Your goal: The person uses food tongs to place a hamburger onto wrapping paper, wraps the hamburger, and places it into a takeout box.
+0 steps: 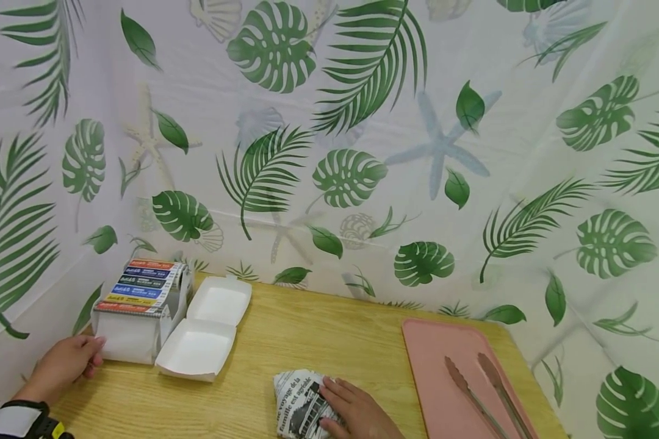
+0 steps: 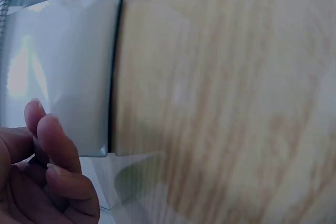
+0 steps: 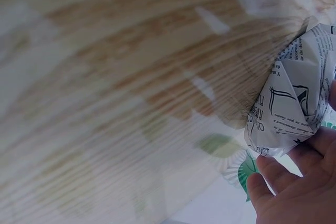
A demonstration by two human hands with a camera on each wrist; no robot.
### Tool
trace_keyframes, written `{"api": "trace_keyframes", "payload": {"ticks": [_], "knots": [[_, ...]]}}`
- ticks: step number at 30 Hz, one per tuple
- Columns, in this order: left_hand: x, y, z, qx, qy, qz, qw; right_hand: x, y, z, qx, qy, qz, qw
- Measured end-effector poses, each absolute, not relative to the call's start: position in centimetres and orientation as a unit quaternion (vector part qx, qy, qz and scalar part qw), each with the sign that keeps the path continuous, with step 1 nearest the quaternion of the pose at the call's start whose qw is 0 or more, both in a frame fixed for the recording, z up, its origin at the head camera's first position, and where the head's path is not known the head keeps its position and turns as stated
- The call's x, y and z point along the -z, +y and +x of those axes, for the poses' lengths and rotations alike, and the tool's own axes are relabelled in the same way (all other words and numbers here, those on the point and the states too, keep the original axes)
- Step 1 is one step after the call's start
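My left hand [image 1: 71, 360] is at the lower left corner of a dispenser [image 1: 129, 338] with several coloured strips down its sloping face. In the left wrist view, curled fingers [image 2: 60, 145] overlap its white front panel; I cannot tell whether they grip it. My right hand [image 1: 362, 414] holds the right side of a small parcel [image 1: 302, 402] wrapped in newsprint-patterned paper, near the table's front. The right wrist view shows fingers [image 3: 278, 174] along one side of the wrapped parcel [image 3: 289, 98], with the thumb on the other.
Right beside the dispenser lies an opened white clamshell box [image 1: 198, 344], its lid folded back. Metal tongs [image 1: 480, 399] with brownish tips rest on a pink tray [image 1: 431, 366] at the right. A leaf-printed sheet [image 1: 357, 225] stands behind the wooden table [image 1: 318, 323].
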State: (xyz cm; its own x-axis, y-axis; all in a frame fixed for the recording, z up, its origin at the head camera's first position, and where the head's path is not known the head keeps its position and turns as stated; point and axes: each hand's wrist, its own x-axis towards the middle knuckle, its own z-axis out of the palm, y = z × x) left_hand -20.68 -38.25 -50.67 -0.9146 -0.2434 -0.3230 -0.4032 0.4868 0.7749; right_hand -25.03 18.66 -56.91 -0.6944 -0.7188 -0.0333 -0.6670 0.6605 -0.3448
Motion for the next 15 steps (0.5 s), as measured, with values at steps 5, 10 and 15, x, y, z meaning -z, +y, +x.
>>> {"api": "trace_keyframes", "payload": {"ticks": [5,10,15], "knots": [[50.5,-38.4,-21.0,-0.445,0.874,-0.178,0.084,52.1,17.4,-22.8,0.135,0.91,-0.385,0.073],[50.6,-38.8,-21.2,-0.442,0.874,-0.183,0.089,51.4,17.0,-22.6,0.136,0.912,-0.38,0.079],[50.5,-38.4,-20.5,-0.434,0.876,-0.201,0.066,54.6,17.8,-23.9,0.172,0.904,-0.384,0.079]]}}
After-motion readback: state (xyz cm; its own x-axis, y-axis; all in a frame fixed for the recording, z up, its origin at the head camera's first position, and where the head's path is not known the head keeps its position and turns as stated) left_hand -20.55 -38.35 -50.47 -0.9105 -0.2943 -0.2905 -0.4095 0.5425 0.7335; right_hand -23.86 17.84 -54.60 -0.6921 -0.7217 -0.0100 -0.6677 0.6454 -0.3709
